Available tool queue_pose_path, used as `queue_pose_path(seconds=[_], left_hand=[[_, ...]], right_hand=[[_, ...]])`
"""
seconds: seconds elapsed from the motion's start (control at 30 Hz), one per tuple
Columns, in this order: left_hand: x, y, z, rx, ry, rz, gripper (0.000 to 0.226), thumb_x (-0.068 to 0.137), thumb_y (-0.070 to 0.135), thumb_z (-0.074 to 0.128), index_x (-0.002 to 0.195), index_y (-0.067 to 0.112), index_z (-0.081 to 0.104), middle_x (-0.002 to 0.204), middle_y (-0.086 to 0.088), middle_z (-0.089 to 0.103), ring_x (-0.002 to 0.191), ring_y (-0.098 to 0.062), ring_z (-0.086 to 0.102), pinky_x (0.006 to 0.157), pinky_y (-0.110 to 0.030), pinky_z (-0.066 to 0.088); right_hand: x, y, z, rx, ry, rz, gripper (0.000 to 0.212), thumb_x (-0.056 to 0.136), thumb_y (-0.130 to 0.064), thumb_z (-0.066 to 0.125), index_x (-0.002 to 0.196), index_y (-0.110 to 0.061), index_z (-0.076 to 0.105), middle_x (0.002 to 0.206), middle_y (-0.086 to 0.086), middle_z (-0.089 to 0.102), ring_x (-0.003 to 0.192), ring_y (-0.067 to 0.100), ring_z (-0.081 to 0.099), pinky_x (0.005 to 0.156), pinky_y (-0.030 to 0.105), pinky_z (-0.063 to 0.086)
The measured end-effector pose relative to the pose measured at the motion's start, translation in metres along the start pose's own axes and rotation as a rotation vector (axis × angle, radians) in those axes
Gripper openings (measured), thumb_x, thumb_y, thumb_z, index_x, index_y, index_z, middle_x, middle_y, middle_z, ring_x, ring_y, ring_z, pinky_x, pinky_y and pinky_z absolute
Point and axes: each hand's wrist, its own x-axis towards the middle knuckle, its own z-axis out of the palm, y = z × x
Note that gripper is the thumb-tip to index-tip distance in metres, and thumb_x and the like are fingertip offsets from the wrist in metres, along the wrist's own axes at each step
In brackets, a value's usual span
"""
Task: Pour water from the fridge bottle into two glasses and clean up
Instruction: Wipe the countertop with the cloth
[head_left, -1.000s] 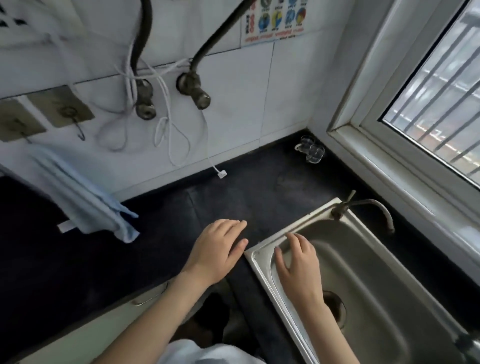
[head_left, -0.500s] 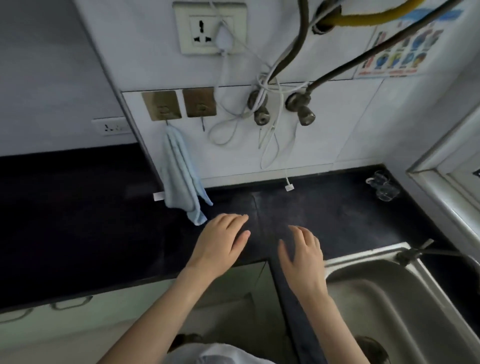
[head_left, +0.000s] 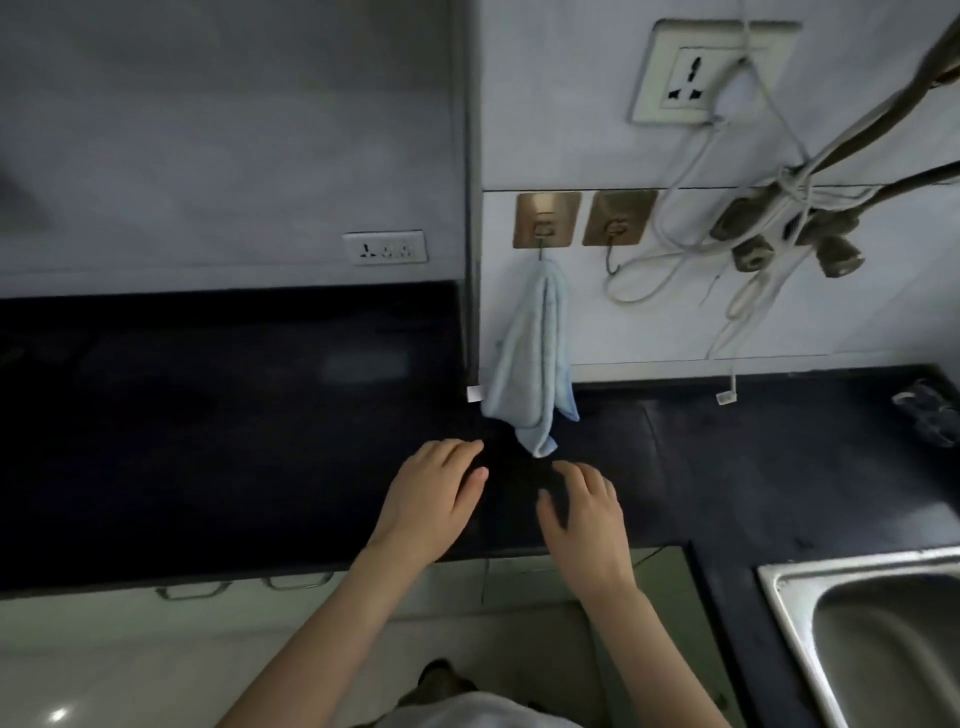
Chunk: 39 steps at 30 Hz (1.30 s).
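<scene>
My left hand (head_left: 431, 493) and my right hand (head_left: 584, 514) hover side by side over the dark countertop (head_left: 208, 441), palms down, fingers relaxed, holding nothing. Just beyond my fingertips a light blue cloth (head_left: 535, 364) hangs from a brass wall hook (head_left: 545, 221), its lower tip reaching the counter. Two clear glasses (head_left: 930, 415) lie blurred at the far right against the wall. No bottle is in view.
A steel sink (head_left: 878, 639) is set into the counter at the lower right. Wall sockets (head_left: 698, 73), loose white cables (head_left: 675, 218) and dark hoses (head_left: 857, 130) hang above. White cabinet fronts with handles (head_left: 192, 590) run below the counter edge.
The view has swung left, away from the sink and window. My right hand left the sink rim, and both hands now sit over the counter below the hanging cloth.
</scene>
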Motion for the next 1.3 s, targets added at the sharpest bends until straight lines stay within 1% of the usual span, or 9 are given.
queue_pose_path(seconds=[0.33, 0.53, 0.7, 0.93, 0.97, 1.03, 1.1, 1.23, 1.3], left_hand=[[0.033, -0.036, -0.031, -0.083, 0.035, 0.033, 0.044, 0.100, 0.037, 0.038, 0.138, 0.017, 0.047, 0.134, 0.002, 0.053, 0.122, -0.014, 0.047, 0.099, -0.027, 0.037], [0.088, -0.018, -0.040, -0.136, 0.088, 0.060, 0.046, 0.099, 0.038, 0.043, 0.139, 0.017, 0.042, 0.135, 0.001, 0.052, 0.121, -0.016, 0.048, 0.096, -0.029, 0.042], [0.142, 0.002, -0.043, -0.266, 0.119, 0.007, 0.049, 0.097, 0.038, 0.048, 0.140, 0.017, 0.039, 0.138, -0.001, 0.049, 0.123, -0.016, 0.048, 0.097, -0.028, 0.042], [0.188, 0.017, -0.018, -0.360, 0.080, -0.081, 0.042, 0.095, 0.035, 0.053, 0.132, 0.016, 0.046, 0.126, -0.002, 0.058, 0.114, -0.015, 0.055, 0.089, -0.023, 0.042], [0.190, 0.018, -0.014, -0.365, 0.069, -0.096, 0.037, 0.095, 0.035, 0.053, 0.127, 0.018, 0.050, 0.120, -0.001, 0.061, 0.109, -0.014, 0.058, 0.087, -0.025, 0.045], [0.192, 0.020, -0.007, -0.366, 0.089, -0.118, 0.008, 0.095, 0.033, 0.052, 0.099, 0.027, 0.055, 0.091, 0.005, 0.064, 0.084, -0.003, 0.061, 0.070, -0.024, 0.047], [0.192, 0.022, -0.005, -0.367, 0.180, -0.114, 0.025, 0.096, 0.029, 0.052, 0.074, 0.037, 0.043, 0.067, 0.010, 0.052, 0.064, 0.003, 0.054, 0.056, -0.014, 0.035], [0.186, 0.029, -0.012, -0.467, 0.344, -0.087, 0.034, 0.098, 0.024, 0.051, 0.071, 0.041, 0.039, 0.066, 0.017, 0.052, 0.060, 0.005, 0.050, 0.056, -0.008, 0.036], [0.184, 0.034, -0.021, -0.494, 0.397, -0.079, 0.034, 0.098, 0.023, 0.050, 0.072, 0.042, 0.039, 0.071, 0.023, 0.053, 0.061, 0.005, 0.050, 0.058, -0.008, 0.037]], right_hand=[[0.041, -0.057, 0.016, 0.041, 0.019, -0.051, 0.035, 0.094, -0.022, 0.059, 0.128, -0.013, 0.056, 0.123, 0.003, 0.058, 0.112, 0.022, 0.050, 0.093, 0.031, 0.045], [0.101, -0.051, -0.017, 0.159, 0.081, -0.062, 0.044, 0.098, -0.028, 0.055, 0.139, -0.016, 0.047, 0.135, 0.003, 0.051, 0.123, 0.019, 0.049, 0.101, 0.034, 0.045], [0.159, -0.046, -0.042, 0.274, 0.187, -0.034, 0.046, 0.098, -0.030, 0.054, 0.140, -0.019, 0.042, 0.139, 0.003, 0.044, 0.110, 0.012, 0.052, 0.086, 0.030, 0.048], [0.198, -0.025, -0.048, 0.344, 0.061, -0.040, 0.031, 0.096, -0.029, 0.058, 0.124, -0.016, 0.059, 0.109, -0.001, 0.067, 0.101, 0.015, 0.060, 0.080, 0.025, 0.045], [0.199, -0.023, -0.047, 0.351, 0.033, -0.052, 0.025, 0.096, -0.028, 0.057, 0.117, -0.015, 0.062, 0.102, -0.001, 0.067, 0.097, 0.015, 0.061, 0.078, 0.026, 0.046], [0.201, -0.021, -0.046, 0.404, -0.008, -0.076, 0.014, 0.097, -0.023, 0.056, 0.094, -0.011, 0.063, 0.087, 0.002, 0.066, 0.086, 0.018, 0.062, 0.075, 0.035, 0.051], [0.201, -0.020, -0.046, 0.460, 0.001, -0.110, 0.021, 0.099, -0.018, 0.053, 0.079, -0.012, 0.056, 0.077, 0.005, 0.060, 0.075, 0.020, 0.058, 0.071, 0.040, 0.050], [0.202, -0.023, -0.058, 0.538, 0.087, -0.179, 0.030, 0.100, -0.015, 0.050, 0.074, -0.030, 0.048, 0.072, -0.005, 0.050, 0.065, 0.005, 0.045, 0.063, 0.017, 0.037], [0.203, -0.028, -0.066, 0.593, 0.088, -0.213, 0.029, 0.100, -0.016, 0.049, 0.076, -0.031, 0.049, 0.073, -0.006, 0.050, 0.067, 0.007, 0.046, 0.062, 0.015, 0.037]])
